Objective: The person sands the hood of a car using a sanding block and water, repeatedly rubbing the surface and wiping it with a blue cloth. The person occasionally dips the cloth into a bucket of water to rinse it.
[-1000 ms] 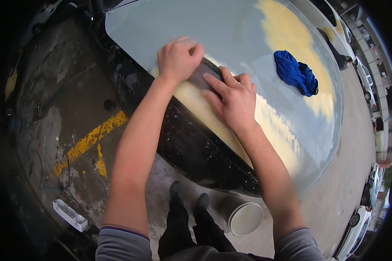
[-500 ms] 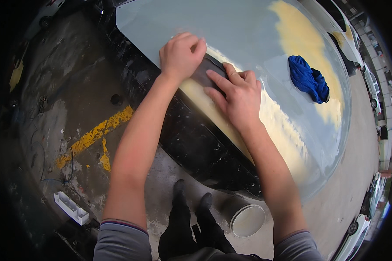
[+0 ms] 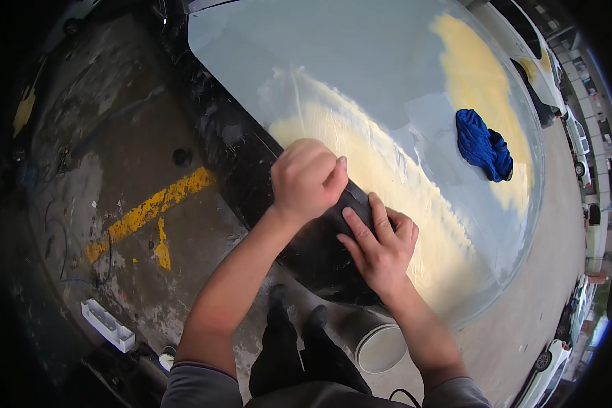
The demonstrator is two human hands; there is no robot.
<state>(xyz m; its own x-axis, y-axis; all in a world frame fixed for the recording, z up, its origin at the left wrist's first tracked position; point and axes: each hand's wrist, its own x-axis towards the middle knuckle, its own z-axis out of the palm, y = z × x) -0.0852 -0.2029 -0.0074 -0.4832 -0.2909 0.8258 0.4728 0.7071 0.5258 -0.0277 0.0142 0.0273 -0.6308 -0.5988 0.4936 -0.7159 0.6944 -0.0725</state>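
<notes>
A dark sanding block lies along the near edge of a grey car panel, beside a band of pale yellow filler. My left hand is curled over its far left end, the fingers folded and the thumb along the side. At the other end my right hand holds the block, fingertips on its top and thumb on the near side. Both palms hide part of the block, and its underside is out of sight. Streaks and whitish dust mark the filler around it.
A crumpled blue cloth rests on the panel at the right, by another yellow patch. Black bodywork borders the near side. A round pale bucket and a white tray-like piece stand on the stained floor. Cars are parked far right.
Both hands have drawn the sanding block toward me and slightly right, off the filler band to the panel's near edge. More of the streaked filler is now uncovered.
</notes>
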